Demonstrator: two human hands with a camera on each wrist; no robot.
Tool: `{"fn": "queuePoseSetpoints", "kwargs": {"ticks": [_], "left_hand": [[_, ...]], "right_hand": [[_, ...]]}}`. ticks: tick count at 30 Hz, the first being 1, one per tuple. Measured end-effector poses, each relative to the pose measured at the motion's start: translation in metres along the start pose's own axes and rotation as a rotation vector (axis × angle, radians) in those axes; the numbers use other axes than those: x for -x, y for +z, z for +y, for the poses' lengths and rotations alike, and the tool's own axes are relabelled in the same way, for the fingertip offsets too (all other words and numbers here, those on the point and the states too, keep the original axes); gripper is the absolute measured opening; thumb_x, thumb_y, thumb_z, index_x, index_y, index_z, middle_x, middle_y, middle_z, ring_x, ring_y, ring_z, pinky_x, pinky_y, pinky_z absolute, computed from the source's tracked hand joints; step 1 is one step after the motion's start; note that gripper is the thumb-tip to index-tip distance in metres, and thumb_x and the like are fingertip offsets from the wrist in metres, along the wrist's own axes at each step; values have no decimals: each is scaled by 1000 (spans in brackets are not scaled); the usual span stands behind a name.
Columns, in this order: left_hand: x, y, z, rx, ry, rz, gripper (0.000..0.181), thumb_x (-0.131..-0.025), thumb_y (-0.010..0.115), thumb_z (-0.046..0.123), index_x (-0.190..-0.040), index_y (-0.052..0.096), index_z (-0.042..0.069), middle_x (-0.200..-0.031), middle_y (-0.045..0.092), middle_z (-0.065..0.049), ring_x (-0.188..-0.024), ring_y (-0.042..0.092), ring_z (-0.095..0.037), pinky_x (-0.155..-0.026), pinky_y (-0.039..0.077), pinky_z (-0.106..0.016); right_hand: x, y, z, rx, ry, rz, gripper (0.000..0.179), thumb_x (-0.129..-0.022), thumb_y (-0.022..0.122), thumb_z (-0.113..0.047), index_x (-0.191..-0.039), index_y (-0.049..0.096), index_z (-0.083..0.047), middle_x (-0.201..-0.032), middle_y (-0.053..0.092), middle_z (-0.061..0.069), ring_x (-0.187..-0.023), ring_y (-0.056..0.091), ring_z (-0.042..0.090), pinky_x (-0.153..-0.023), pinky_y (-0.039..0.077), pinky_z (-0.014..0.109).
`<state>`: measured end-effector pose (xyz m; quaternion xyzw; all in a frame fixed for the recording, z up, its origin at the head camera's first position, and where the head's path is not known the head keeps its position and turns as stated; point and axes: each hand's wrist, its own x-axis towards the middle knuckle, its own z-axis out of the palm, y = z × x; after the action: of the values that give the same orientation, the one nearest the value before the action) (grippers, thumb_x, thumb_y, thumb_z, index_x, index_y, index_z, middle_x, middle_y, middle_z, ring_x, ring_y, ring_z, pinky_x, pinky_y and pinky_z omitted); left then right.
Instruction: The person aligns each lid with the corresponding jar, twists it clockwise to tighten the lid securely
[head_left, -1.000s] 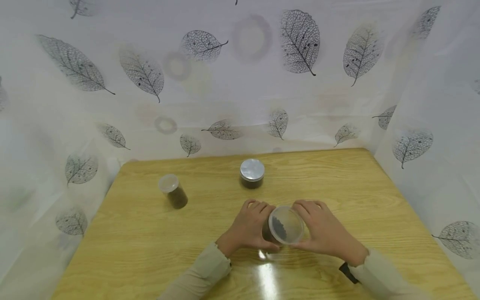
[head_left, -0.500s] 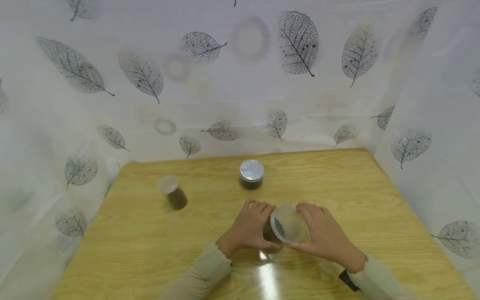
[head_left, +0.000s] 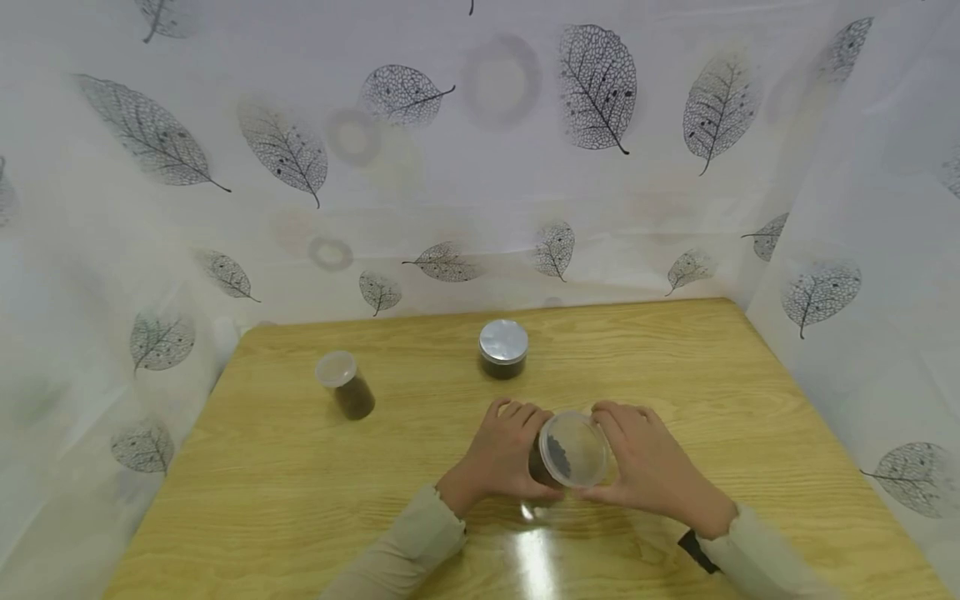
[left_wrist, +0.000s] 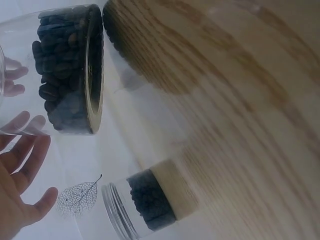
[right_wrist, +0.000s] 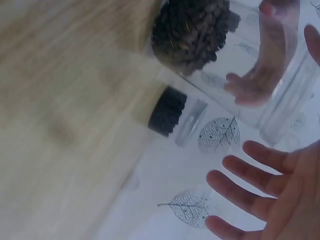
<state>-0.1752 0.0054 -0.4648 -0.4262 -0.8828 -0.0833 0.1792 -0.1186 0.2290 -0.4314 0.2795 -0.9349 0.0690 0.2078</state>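
A clear jar (head_left: pixel 551 468) partly filled with dark coffee beans (right_wrist: pixel 192 35) stands between both hands, front right of centre. Its see-through lid (head_left: pixel 583 450) faces up in the head view. My left hand (head_left: pixel 501 454) grips the jar's side, fingers round the back and thumb in front. The jar's underside shows above the table in the left wrist view. My right hand (head_left: pixel 648 462) spans the lid's right side, fingertips and thumb close to its rim. The right wrist view shows these fingers (right_wrist: pixel 240 192) spread, fairly straight, with a gap between them and the jar.
A low jar with a silver lid (head_left: pixel 504 342) stands farther back on the wood-grain table (head_left: pixel 285 500). To the left is a tall narrow jar (head_left: pixel 348 387) of dark contents. A leaf-printed curtain (head_left: pixel 465 183) encloses the table's back and sides.
My right fingers have shifted slightly right and away from the lid's back rim since one second ago. My left hand keeps its grip on the jar, almost in the same place.
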Motion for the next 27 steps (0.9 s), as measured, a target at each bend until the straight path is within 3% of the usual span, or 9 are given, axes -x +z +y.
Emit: {"fn": "queuePoseSetpoints", "kwargs": {"ticks": [8, 16, 21, 27], "left_hand": [[0, -3, 1, 31, -16, -36, 97, -49, 69, 80, -123, 53, 19, -112, 60, 6, -104, 57, -12, -99, 41, -40], [-1, -9, 1, 68, -12, -62, 96, -52, 70, 78, -125, 53, 17, -113, 60, 4, -104, 57, -12, -100, 41, -40], [-1, -10, 1, 95, -16, -75, 96, -53, 71, 76, -126, 52, 17, -113, 60, 5, -105, 57, -12, -101, 40, -40], [0, -10, 0, 92, -22, -66, 95, -52, 71, 76, -125, 52, 18, -113, 59, 6, -105, 56, -11, -101, 40, -40]], "right_hand": [[-17, -16, 21, 54, -184, -93, 113, -40, 79, -70, -132, 48, -12, -119, 58, 11, -109, 55, 29, -90, 43, 59], [-33, -21, 32, 31, -346, -124, 107, -45, 77, -72, -133, 49, -19, -121, 57, 12, -111, 54, 29, -94, 39, 61], [-36, -21, 31, 11, -360, -134, 100, -50, 76, -71, -131, 51, -18, -122, 56, 11, -111, 54, 29, -94, 39, 60], [-35, -20, 24, 3, -304, -139, 96, -51, 75, -71, -126, 52, -14, -122, 56, 10, -111, 54, 29, -96, 37, 61]]}}
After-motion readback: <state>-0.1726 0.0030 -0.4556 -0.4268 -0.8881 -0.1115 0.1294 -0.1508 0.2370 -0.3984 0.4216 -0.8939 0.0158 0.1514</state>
